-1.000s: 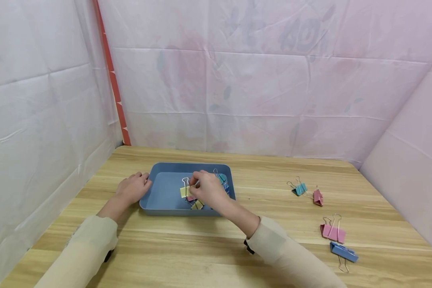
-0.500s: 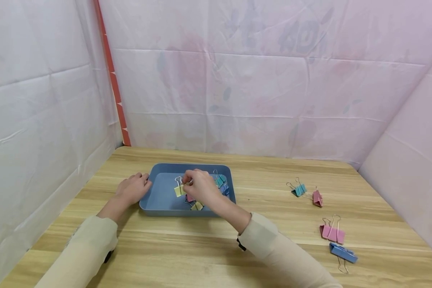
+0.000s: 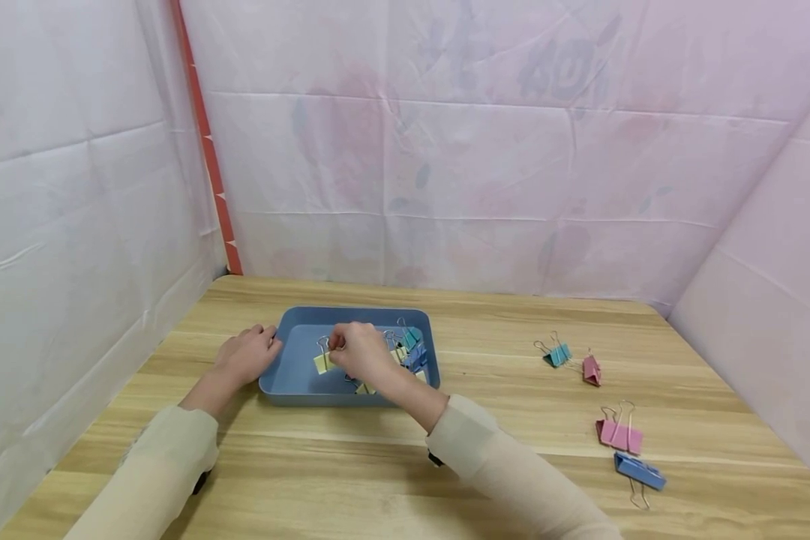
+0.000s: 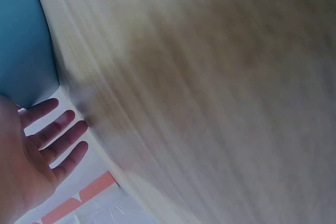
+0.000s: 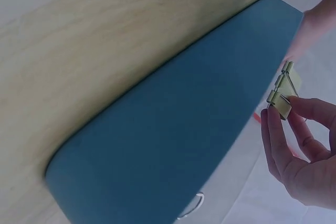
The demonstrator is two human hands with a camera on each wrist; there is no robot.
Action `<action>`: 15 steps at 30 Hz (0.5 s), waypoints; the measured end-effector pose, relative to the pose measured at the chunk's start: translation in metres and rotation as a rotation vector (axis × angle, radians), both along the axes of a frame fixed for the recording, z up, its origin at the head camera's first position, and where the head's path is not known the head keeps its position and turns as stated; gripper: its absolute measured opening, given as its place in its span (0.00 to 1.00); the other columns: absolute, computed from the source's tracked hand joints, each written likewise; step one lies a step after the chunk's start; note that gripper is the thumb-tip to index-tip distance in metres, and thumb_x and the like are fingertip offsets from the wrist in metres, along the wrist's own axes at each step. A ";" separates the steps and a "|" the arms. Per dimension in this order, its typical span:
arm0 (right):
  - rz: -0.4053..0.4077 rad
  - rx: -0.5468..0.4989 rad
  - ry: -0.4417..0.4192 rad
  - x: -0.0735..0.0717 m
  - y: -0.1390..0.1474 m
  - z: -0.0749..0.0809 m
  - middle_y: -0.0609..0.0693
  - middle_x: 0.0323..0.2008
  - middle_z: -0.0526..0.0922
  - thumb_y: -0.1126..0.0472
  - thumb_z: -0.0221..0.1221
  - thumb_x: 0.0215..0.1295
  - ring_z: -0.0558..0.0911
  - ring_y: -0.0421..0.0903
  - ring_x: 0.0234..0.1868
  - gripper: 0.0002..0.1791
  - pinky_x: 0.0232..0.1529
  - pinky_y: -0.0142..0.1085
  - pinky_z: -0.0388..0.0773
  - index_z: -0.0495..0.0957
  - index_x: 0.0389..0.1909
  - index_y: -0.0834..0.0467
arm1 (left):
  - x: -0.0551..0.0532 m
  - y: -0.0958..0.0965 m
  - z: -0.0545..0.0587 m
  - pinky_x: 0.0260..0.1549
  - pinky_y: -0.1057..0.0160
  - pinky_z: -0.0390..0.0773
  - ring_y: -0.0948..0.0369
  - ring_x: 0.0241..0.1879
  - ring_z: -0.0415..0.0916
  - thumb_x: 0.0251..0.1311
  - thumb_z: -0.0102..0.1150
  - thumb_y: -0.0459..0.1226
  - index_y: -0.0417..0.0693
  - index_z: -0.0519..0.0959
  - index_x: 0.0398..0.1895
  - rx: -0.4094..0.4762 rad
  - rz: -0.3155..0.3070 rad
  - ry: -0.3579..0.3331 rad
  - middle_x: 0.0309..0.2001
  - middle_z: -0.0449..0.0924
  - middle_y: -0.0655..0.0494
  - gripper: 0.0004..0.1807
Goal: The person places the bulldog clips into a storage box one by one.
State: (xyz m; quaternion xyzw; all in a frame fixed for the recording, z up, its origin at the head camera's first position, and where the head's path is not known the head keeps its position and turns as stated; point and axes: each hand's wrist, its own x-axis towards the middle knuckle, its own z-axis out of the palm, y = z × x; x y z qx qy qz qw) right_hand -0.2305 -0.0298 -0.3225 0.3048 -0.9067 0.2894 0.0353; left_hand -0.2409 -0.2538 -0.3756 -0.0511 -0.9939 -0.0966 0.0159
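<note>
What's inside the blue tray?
Yellow clips, at least one blue clip and one teal clip. Over the tray, the right hand holds another yellow clip and hides what's beneath.

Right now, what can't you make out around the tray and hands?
Head: floor of the tray beneath the right hand, hidden by that hand.
Head: how many clips lie in the tray; they overlap.
Right wrist: the tray's inside, hidden by its outer wall.
Left wrist: much of the tray, cut off by the frame edge.

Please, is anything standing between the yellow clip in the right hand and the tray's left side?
Nothing visible does: the right hand pinches the yellow clip above the tray, and the other clips inside lie farther right.
</note>
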 end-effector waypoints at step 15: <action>0.024 0.184 0.000 -0.004 -0.017 -0.010 0.42 0.18 0.73 0.69 0.61 0.52 0.70 0.38 0.18 0.08 0.22 0.28 0.67 0.75 0.19 0.55 | 0.000 0.000 0.001 0.48 0.43 0.66 0.40 0.53 0.66 0.66 0.34 0.43 0.30 0.66 0.59 0.000 -0.007 0.014 0.55 0.67 0.33 0.28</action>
